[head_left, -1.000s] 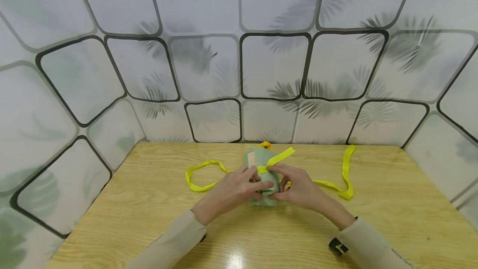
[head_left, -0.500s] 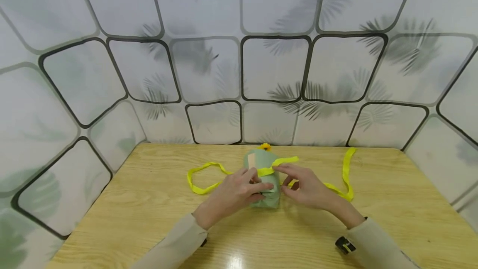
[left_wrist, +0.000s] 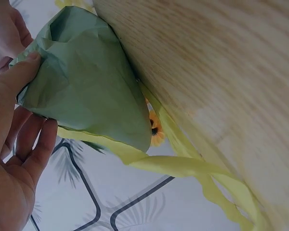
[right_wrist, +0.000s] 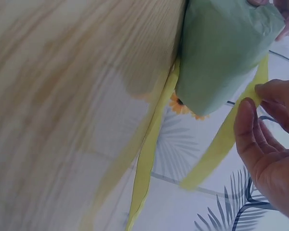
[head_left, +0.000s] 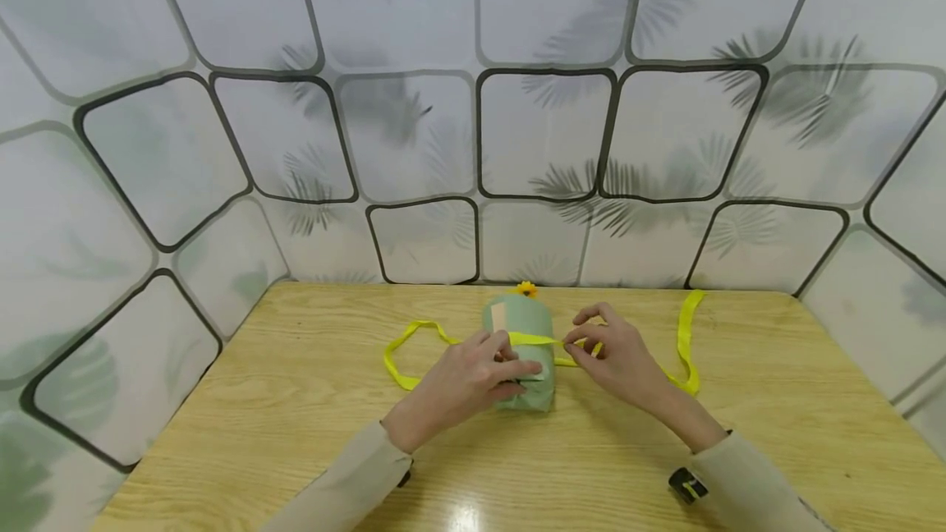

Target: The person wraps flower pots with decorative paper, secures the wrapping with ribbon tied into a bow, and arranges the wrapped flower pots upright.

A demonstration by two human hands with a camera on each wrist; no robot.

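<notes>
A green paper-wrapped package (head_left: pixel 526 316) lies on the table, with an orange flower (head_left: pixel 526 289) at its far end. Yellow ribbon (head_left: pixel 530 340) runs across its top. My left hand (head_left: pixel 466 372) holds the package from the left; in the left wrist view its thumb (left_wrist: pixel 24 70) lies on the paper and the other fingers bend close to the ribbon. To the package's right, my right hand (head_left: pixel 617 355) pinches the ribbon between thumb and forefinger. The right wrist view shows the ribbon's loose end (right_wrist: pixel 207 163) hanging beyond those fingers.
Another stretch of yellow ribbon (head_left: pixel 686 343) lies on the table at right, and a loop (head_left: pixel 399 341) lies at left. A pale strip (head_left: pixel 498 316) shows on the package's top. The wooden table (head_left: pixel 296 401) meets a patterned curtain (head_left: pixel 547 138) behind and at both sides.
My right hand has moved right, away from the package, drawing the ribbon straight across its top. The upward-sticking ribbon end has come down. The left loop has shrunk slightly; my left hand stays put.
</notes>
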